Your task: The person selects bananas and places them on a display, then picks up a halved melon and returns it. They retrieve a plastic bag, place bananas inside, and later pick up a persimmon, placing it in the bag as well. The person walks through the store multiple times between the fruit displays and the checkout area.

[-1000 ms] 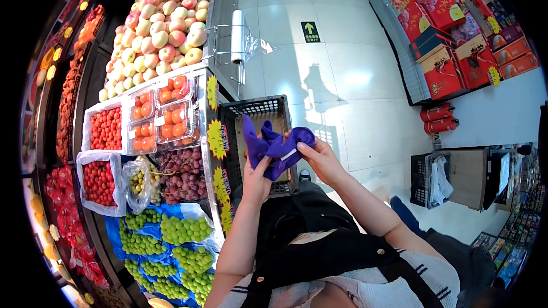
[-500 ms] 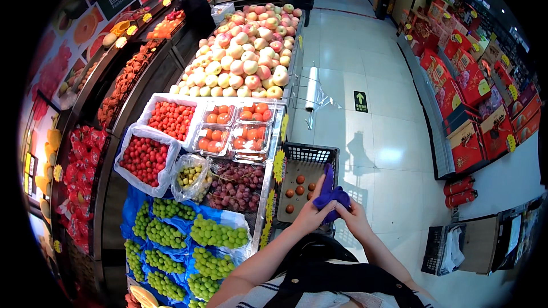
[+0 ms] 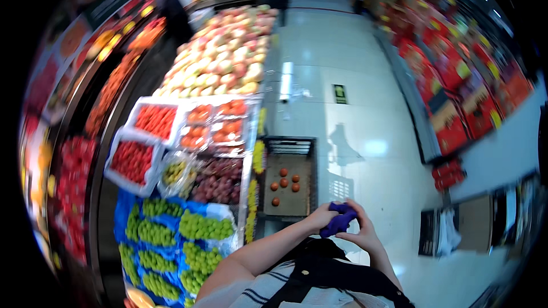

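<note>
A bunched purple cloth (image 3: 341, 219) is between my two hands, in front of my body. My left hand (image 3: 321, 219) closes on its left side. On the other side my right hand (image 3: 364, 231) grips it, thumb below and fingers above. Whether the cloth wraps anything, I cannot tell. Just beyond my left hand stands a black plastic crate (image 3: 313, 162) with a brownish bottom. Several round red-brown tomatoes (image 3: 283, 182) lie loose in it, apart from my hands.
Left of the crate runs a fruit stand with green grapes (image 3: 206, 227), dark grapes (image 3: 220, 178), boxed tomatoes (image 3: 228, 129) and heaped apples (image 3: 222, 51). Red gift boxes (image 3: 451, 128) line the right side. A person (image 3: 173, 12) in dark clothes stands at the far left.
My hands and the cloth have shifted from over the crate's right edge to its near right corner. The cloth's raised end is now gathered into the bunch. The whole view has swung and blurred.
</note>
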Demonstrator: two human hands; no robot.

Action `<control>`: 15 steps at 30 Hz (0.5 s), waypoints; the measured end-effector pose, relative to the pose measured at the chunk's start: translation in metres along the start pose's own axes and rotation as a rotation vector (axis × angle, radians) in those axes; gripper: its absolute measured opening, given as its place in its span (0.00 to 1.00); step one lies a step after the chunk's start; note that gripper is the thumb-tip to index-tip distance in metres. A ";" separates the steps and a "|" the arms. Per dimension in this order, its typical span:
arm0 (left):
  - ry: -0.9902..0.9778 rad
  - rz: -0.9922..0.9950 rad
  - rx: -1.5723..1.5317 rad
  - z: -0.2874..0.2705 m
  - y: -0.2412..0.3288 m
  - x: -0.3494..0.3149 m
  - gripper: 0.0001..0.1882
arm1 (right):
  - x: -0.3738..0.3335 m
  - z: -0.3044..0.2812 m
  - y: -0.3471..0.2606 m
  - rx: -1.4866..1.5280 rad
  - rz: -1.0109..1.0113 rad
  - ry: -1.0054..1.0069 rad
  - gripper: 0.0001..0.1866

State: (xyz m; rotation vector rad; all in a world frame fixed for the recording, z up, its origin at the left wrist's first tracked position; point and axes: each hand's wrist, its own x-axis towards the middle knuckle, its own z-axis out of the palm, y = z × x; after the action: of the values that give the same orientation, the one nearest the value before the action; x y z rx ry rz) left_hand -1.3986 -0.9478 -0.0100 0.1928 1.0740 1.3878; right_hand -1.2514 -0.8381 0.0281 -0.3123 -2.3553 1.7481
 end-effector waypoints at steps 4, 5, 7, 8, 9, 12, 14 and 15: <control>0.082 -0.170 -0.133 0.062 -0.051 0.040 0.15 | -0.059 -0.048 0.003 -0.227 -0.061 0.108 0.47; -0.063 -0.199 -0.149 0.062 -0.076 0.058 0.14 | -0.077 -0.058 0.006 -0.301 -0.096 0.137 0.47; -0.007 -0.288 -0.120 0.091 -0.101 0.076 0.12 | -0.116 -0.076 0.016 -0.445 -0.043 0.191 0.47; -0.022 -0.318 -0.086 0.105 -0.110 0.086 0.12 | -0.132 -0.081 0.031 -0.424 0.003 0.254 0.46; -0.019 -0.342 -0.062 0.119 -0.117 0.099 0.12 | -0.147 -0.092 0.047 -0.405 0.021 0.316 0.45; -0.222 -0.408 -0.001 0.204 -0.149 0.141 0.15 | -0.225 -0.134 0.068 -0.291 0.130 0.572 0.39; -0.497 -0.517 0.002 0.282 -0.161 0.145 0.21 | -0.285 -0.160 0.083 -0.185 0.148 0.816 0.37; -0.578 -0.557 0.026 0.320 -0.168 0.143 0.23 | -0.309 -0.169 0.088 -0.132 0.146 0.927 0.36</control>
State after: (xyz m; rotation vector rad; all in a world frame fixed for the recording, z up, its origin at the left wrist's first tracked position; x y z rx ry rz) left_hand -1.0841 -0.7196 -0.0199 0.2690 0.5926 0.7446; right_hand -0.9030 -0.7451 -0.0167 -1.0643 -1.7635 1.1022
